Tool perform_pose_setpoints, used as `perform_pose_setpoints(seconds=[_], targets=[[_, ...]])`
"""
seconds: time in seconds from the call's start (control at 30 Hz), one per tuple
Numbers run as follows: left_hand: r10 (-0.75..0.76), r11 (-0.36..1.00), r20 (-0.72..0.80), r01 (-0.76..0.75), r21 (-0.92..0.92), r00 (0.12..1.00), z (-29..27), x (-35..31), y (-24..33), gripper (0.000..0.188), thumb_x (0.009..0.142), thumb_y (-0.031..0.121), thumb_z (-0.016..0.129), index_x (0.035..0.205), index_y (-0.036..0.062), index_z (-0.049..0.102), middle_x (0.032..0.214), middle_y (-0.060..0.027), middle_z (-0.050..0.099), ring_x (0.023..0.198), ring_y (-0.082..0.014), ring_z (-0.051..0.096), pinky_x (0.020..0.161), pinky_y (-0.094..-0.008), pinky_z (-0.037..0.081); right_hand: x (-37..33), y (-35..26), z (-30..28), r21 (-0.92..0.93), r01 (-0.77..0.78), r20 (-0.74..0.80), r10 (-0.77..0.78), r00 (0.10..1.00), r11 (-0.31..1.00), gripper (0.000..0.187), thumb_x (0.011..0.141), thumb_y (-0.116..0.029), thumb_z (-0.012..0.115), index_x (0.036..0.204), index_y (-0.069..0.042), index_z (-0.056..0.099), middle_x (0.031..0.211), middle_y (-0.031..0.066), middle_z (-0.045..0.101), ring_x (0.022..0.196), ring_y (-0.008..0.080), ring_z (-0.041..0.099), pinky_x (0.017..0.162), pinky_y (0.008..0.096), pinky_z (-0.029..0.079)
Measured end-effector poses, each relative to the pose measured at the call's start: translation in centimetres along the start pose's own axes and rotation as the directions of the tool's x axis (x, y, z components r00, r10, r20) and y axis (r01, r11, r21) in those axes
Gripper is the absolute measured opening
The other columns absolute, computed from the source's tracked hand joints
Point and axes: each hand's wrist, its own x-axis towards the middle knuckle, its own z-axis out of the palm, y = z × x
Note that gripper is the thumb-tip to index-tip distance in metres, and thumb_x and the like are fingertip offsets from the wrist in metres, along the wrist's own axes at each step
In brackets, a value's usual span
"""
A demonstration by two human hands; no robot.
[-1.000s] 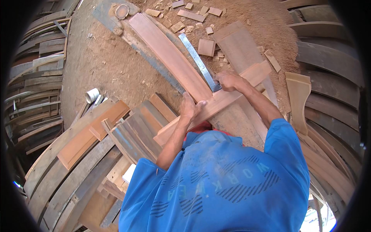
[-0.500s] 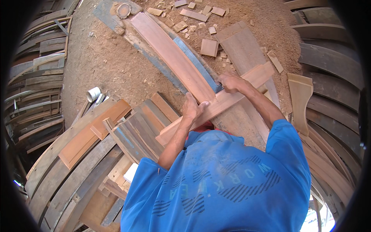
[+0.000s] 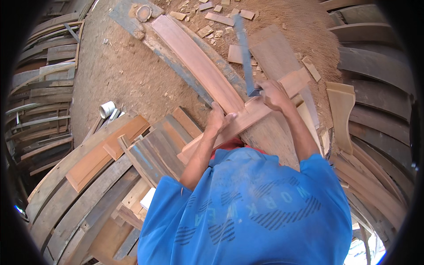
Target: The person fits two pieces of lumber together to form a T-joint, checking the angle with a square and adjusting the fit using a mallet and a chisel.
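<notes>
Reddish crosspiece already meets the plank near the table's near end, fastening unclear, left hand touching it, grip uncertain, right hand clasping a flat-bladed tool.

Place: you're in a woodworking shop | ground: sawdust spread before you | scraps: small wood offcuts scattered ahead of you | left: stacked planks lining your side | right: dark boards piled near you
</notes>
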Motion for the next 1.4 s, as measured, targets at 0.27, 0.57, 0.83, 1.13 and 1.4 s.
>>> perform_pose_setpoints(seconds=[0.27,0.57,0.83,1.13,1.4], targets=[[0.127,0.981,0.037,-0.131,0.144,0.991,-1.3,0.2,-2.0,0.068,0.084,0.029,0.081,0.129,-0.0078,0.047,0.120,-0.0325,0.067,0.116,-0.0480,0.064,0.099,-0.0504,0.052,-17.6,2.1,12.0,0.191,-0.210,-0.254,0.255,0.933,0.959,0.023,0.086,-0.008,0.060,0.107,-0.001,0.057,0.096,0.0250,0.064,0.095,0.0455,0.063,0.085,0.0535,0.048],[0.020,0.917,-0.493,-0.212,-0.337,0.870,4.1,-13.2,-13.0,0.024,0.091,0.017,0.071,0.111,0.0033,0.067,0.091,-0.0149,0.072,0.086,-0.0236,0.070,0.081,-0.0384,0.055,-24.8,1.4,17.9,-0.135,-0.319,0.025,0.325,0.945,0.938,0.037,0.093,-0.023,0.061,0.124,-0.004,0.066,0.114,0.0251,0.069,0.109,0.0444,0.065,0.094,0.0546,0.050],[-0.272,0.860,-0.595,-0.087,-0.503,0.757,12.3,-24.2,-17.8,0.029,0.094,0.030,0.069,0.085,0.0029,0.068,0.083,-0.0207,0.070,0.078,-0.0361,0.068,0.071,-0.0488,0.052,-25.4,2.8,15.2,-0.300,-0.008,-0.062,-0.011,0.998,0.954,0.023,0.091,-0.019,0.064,0.100,0.002,0.069,0.097,0.0270,0.069,0.096,0.0458,0.066,0.085,0.0551,0.050],[-0.667,0.709,-0.665,0.011,-0.705,0.337,16.3,-31.6,-33.8,0.044,0.088,0.025,0.077,0.123,0.0031,0.061,0.114,-0.0168,0.070,0.098,-0.0294,0.070,0.089,-0.0410,0.056,-18.8,-9.9,18.4,-0.141,0.524,0.281,-0.474,0.835,0.840,0.016,0.091,-0.011,0.062,0.099,0.000,0.072,0.098,0.0233,0.069,0.095,0.0426,0.067,0.086,0.0497,0.053],[-0.938,0.327,-0.317,0.061,-0.943,0.138,14.6,-41.8,-47.7,0.059,0.085,0.032,0.080,0.129,0.0004,0.056,0.131,-0.0243,0.062,0.121,-0.0334,0.063,0.102,-0.0453,0.049,-14.5,-20.2,26.9,-0.098,0.551,0.543,-0.419,0.727,0.829,0.023,0.089,-0.016,0.068,0.105,0.001,0.069,0.101,0.0225,0.071,0.098,0.0408,0.068,0.087,0.0472,0.055]])
